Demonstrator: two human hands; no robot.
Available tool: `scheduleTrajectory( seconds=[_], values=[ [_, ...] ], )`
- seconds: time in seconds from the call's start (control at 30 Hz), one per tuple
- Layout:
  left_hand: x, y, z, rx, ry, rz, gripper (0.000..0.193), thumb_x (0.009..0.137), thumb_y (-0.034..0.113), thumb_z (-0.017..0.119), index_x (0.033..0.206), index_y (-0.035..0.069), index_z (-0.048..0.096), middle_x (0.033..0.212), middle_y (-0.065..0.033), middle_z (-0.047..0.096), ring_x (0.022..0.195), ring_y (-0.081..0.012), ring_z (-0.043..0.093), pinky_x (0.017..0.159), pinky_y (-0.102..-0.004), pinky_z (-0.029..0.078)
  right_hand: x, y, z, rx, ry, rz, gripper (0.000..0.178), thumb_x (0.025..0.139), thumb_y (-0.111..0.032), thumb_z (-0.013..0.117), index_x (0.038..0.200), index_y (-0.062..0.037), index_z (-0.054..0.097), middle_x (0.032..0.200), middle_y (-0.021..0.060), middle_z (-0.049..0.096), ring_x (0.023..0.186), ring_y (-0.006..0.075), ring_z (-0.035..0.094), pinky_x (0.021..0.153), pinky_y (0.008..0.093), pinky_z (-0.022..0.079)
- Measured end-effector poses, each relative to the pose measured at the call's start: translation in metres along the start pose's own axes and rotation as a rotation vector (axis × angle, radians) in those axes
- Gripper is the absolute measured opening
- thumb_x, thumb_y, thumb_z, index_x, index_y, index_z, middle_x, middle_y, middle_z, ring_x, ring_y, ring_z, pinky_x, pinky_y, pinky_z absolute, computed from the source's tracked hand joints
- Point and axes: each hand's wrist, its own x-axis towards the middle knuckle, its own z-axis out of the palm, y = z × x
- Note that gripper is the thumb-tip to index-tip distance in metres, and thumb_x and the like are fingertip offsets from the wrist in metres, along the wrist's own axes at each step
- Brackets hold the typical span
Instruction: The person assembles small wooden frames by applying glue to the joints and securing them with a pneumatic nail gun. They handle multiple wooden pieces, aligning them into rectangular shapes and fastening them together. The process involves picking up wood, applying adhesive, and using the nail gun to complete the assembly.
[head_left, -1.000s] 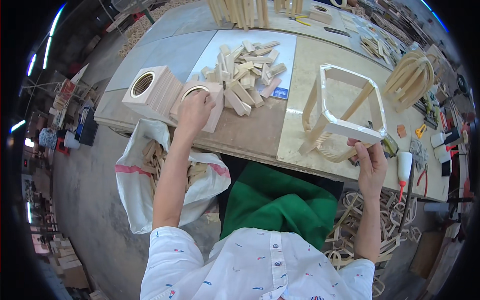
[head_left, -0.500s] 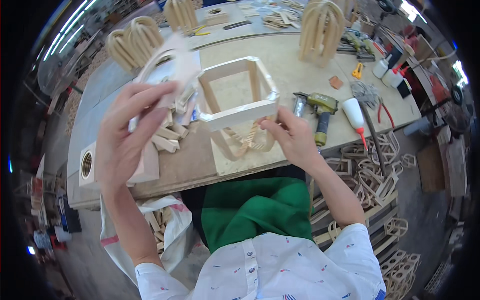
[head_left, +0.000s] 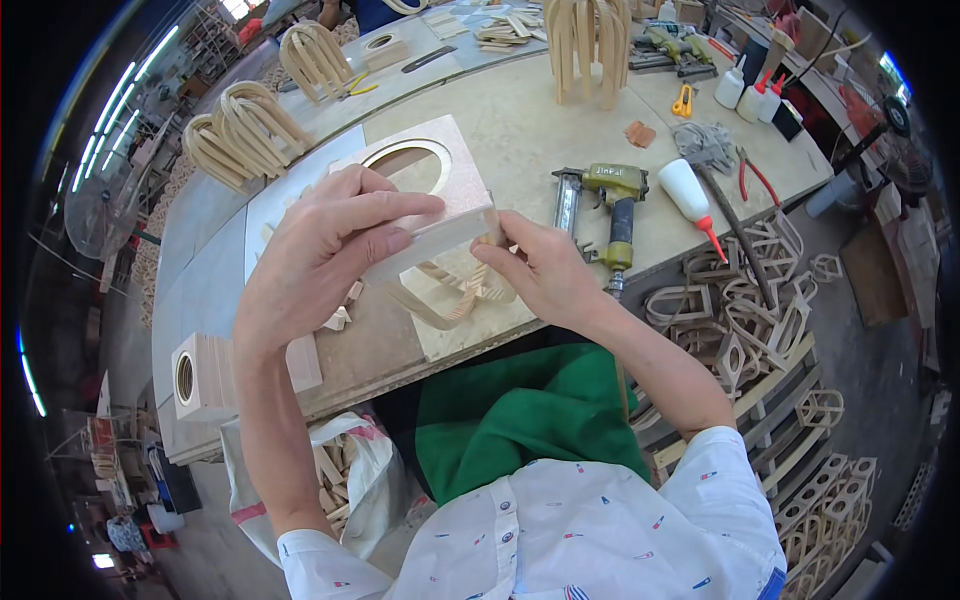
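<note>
A pale wooden panel [head_left: 458, 165] with a large round hole lies over the top of a wooden frame [head_left: 425, 243]. My left hand [head_left: 305, 240] grips the panel's near left side, thumb below and fingers on top. My right hand [head_left: 545, 268] pinches the frame at its near right corner. Below the rim, the frame's crossed and curved strips [head_left: 468, 292] show. Most of the frame's upper opening is hidden under the panel. To the right of my right hand lies a green nail gun [head_left: 617, 195], and past it a white glue bottle [head_left: 692, 200] with a red tip.
Bent-wood bundles [head_left: 590, 50] stand along the table's far side. Red-handled pliers [head_left: 757, 178], yellow scissors [head_left: 684, 100] and a dark bar [head_left: 738, 235] lie at right. Stacked holed blocks [head_left: 205, 375] sit at the left edge. A sack of wood scraps [head_left: 375, 460] hangs below.
My left hand has brought the holed panel right and down onto the frame, covering its open top. My right hand still holds the frame's corner. The view has shifted slightly.
</note>
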Motion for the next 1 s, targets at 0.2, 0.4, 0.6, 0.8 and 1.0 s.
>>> scheduleTrajectory(
  seconds=[0.2,0.4,0.6,0.8,1.0],
  values=[
    [-0.004,0.008,0.011,0.098,0.119,0.038,0.031,0.083,0.007,0.066,0.114,0.008,0.067,0.104,-0.0078,0.060,0.095,-0.0210,0.056,0.080,-0.0319,0.045,-0.002,0.003,-0.001,-0.027,-0.009,0.013,0.022,0.091,-0.017,0.063,0.098,0.0025,0.055,0.070,0.0141,0.055,0.059,0.0225,0.054,0.057,0.0332,0.044],
    [0.002,0.022,0.041,0.092,0.268,-0.036,0.032,0.081,0.010,0.070,0.113,0.006,0.067,0.103,-0.0122,0.066,0.089,-0.0249,0.064,0.077,-0.0332,0.049,-0.004,0.005,0.006,-0.005,0.066,-0.048,0.019,0.089,-0.013,0.063,0.092,0.0018,0.052,0.073,0.0178,0.057,0.063,0.0315,0.057,0.058,0.0373,0.044],
    [0.005,0.017,0.052,-0.019,0.344,-0.072,0.029,0.081,0.006,0.070,0.110,0.004,0.069,0.097,-0.0115,0.069,0.084,-0.0181,0.065,0.074,-0.0290,0.050,-0.006,0.000,0.006,-0.010,0.037,-0.035,0.019,0.088,-0.015,0.061,0.087,0.0011,0.050,0.077,0.0225,0.060,0.074,0.0414,0.060,0.063,0.0469,0.046],
    [0.005,0.020,0.055,-0.024,0.368,-0.071,0.027,0.082,0.005,0.070,0.108,0.002,0.070,0.098,-0.0111,0.069,0.086,-0.0163,0.066,0.074,-0.0281,0.051,-0.007,0.000,0.006,-0.040,0.060,-0.063,0.020,0.089,-0.015,0.062,0.086,0.0008,0.050,0.077,0.0222,0.060,0.074,0.0411,0.059,0.063,0.0470,0.046],
    [0.004,0.023,0.056,0.056,0.367,-0.036,0.026,0.081,0.006,0.071,0.107,0.001,0.070,0.098,-0.0118,0.070,0.083,-0.0188,0.067,0.073,-0.0285,0.052,-0.008,0.000,0.005,-0.033,0.051,-0.066,0.020,0.089,-0.015,0.062,0.086,0.0010,0.049,0.077,0.0223,0.060,0.074,0.0412,0.059,0.063,0.0470,0.046]
  ],
)
